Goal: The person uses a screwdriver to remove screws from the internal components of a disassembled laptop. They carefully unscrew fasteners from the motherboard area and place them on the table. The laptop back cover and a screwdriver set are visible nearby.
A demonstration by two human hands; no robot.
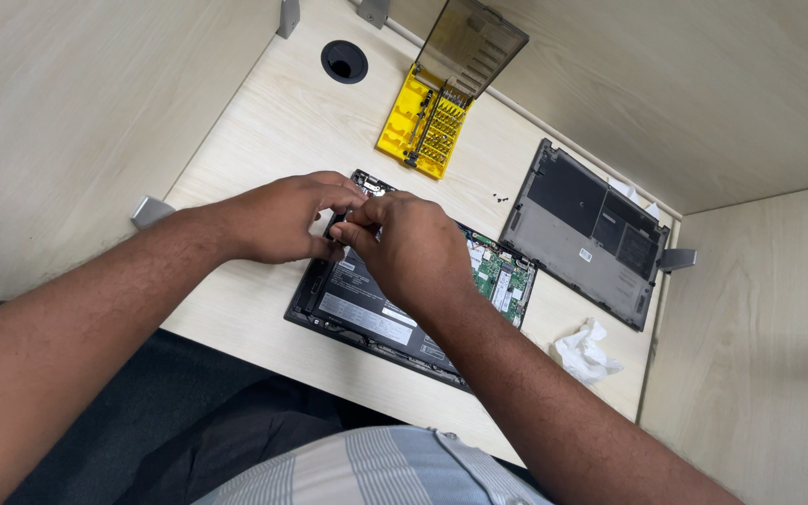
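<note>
Both hands [357,234] over opened laptop [367,313]

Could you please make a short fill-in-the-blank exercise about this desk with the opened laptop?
1. Both hands, left hand and right hand, meet over the opened ____.
2. The screwdriver bit case has a ____ tray.
3. The crumpled tissue is ____ in colour.
4. The removed bottom cover lies to the ____ of the laptop.

Missing words: laptop; yellow; white; right
</note>
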